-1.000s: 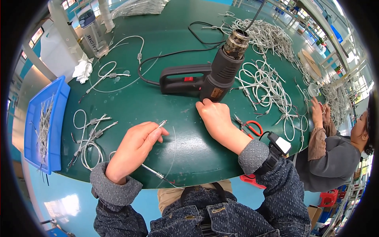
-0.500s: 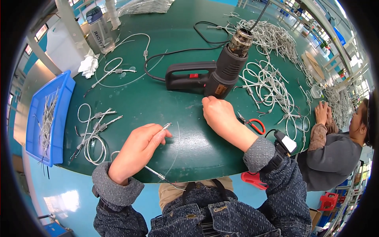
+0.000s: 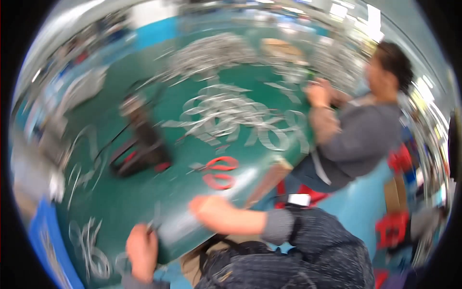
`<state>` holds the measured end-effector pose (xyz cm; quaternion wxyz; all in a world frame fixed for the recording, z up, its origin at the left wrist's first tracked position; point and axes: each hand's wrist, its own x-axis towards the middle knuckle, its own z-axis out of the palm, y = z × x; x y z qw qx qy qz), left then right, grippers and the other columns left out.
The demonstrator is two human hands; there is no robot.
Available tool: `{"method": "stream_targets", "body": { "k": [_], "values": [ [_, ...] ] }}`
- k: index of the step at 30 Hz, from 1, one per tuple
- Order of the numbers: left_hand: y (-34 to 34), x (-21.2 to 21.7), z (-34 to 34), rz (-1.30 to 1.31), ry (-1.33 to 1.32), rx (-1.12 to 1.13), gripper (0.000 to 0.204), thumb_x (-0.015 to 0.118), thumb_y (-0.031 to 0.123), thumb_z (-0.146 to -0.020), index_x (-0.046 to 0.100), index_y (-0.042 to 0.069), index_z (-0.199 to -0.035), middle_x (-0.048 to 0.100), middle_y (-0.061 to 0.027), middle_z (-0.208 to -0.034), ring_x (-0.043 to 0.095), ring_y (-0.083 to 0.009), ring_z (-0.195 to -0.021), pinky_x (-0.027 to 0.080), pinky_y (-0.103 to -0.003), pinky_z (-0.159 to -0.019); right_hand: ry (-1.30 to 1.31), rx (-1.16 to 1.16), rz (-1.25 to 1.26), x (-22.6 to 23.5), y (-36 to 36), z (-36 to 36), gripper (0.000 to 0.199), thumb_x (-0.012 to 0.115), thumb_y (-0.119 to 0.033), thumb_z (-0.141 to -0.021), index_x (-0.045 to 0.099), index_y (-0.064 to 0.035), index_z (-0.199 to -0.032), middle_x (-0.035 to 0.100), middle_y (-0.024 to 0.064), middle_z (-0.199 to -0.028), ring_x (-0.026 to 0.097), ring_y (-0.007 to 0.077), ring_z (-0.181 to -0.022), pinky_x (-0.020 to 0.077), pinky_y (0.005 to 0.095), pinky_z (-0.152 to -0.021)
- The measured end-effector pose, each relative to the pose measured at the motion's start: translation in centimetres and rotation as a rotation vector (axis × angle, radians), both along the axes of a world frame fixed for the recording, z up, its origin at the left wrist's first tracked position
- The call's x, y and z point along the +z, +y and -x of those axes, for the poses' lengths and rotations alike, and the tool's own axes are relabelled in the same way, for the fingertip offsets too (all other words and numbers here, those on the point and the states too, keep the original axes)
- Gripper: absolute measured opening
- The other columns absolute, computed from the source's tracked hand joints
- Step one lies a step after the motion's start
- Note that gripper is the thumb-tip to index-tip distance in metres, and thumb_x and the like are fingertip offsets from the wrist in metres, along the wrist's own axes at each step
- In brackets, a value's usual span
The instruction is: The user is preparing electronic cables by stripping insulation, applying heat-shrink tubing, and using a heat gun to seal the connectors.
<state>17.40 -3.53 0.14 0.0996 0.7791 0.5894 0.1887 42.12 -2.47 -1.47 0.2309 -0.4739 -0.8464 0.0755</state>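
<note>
The frame is smeared by motion, so fine detail is lost. The left hand [image 3: 142, 250] sits at the near edge of the green table [image 3: 130, 202], curled around what looks like a thin wire or small metal piece [image 3: 155, 222]; whether the fingers pinch it or only rest on it I cannot tell. The right hand [image 3: 209, 209] lies on the table edge just beside it, fingers loosely bent, apparently holding nothing.

Beyond the right hand lie red-handled scissors [image 3: 217, 171]. Further left stands a black heat gun [image 3: 142, 139], and beyond it spread loops of pale wire [image 3: 231, 113]. A co-worker in a grey sleeve [image 3: 358, 139] sits at the right.

To work the wire well, I judge it best to keep both hands close together, steadied on the table.
</note>
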Motion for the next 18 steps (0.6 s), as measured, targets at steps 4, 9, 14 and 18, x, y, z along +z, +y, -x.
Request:
{"method": "stream_targets", "body": {
  "k": [4,9,14,18],
  "values": [
    [1.0,-0.7,3.0,-0.166,0.174,-0.158,0.026,0.058,0.022,-0.09,0.062,-0.003,-0.099,0.059,-0.0134,-0.068,0.054,-0.0259,-0.057,0.045,-0.037,-0.056,0.079,-0.039,-0.071,-2.7,-0.3,0.3,0.017,0.059,-0.008,-0.067,0.053,-0.0016,-0.081,0.055,0.0143,-0.075,0.06,0.0305,-0.068,0.0483,0.0417,-0.052],
    [1.3,0.6,2.2,-0.075,0.085,-0.066,0.028,0.067,0.022,-0.082,0.061,-0.003,-0.094,0.06,-0.0219,-0.079,0.056,-0.0364,-0.071,0.046,-0.044,-0.069,0.056,-0.242,-0.281,-4.6,-1.4,1.0,0.017,0.058,-0.012,-0.067,0.052,-0.0023,-0.08,0.053,0.0101,-0.076,0.057,0.0254,-0.062,0.0466,0.0365,-0.052],
    [-0.7,4.5,1.1,0.083,-0.106,-0.079,0.02,0.065,0.017,-0.085,0.061,0.0,-0.096,0.063,-0.0184,-0.09,0.059,-0.0264,-0.077,0.047,-0.037,-0.072,0.063,-0.306,-0.226,-4.7,-1.8,1.7,0.017,0.058,-0.014,-0.067,0.052,-0.0022,-0.078,0.052,0.0096,-0.074,0.055,0.0234,-0.067,0.0432,0.0339,-0.053],
    [-0.1,2.7,2.4,0.24,-0.158,-0.156,0.024,0.066,0.017,-0.086,0.059,0.003,-0.104,0.062,-0.0142,-0.088,0.057,-0.0206,-0.076,0.046,-0.032,-0.071,0.14,-0.238,-0.271,-4.7,-1.4,1.7,0.019,0.057,-0.024,-0.078,0.053,-0.0054,-0.081,0.054,0.0111,-0.064,0.056,0.0257,-0.059,0.0432,0.0367,-0.049]
  ]
}}
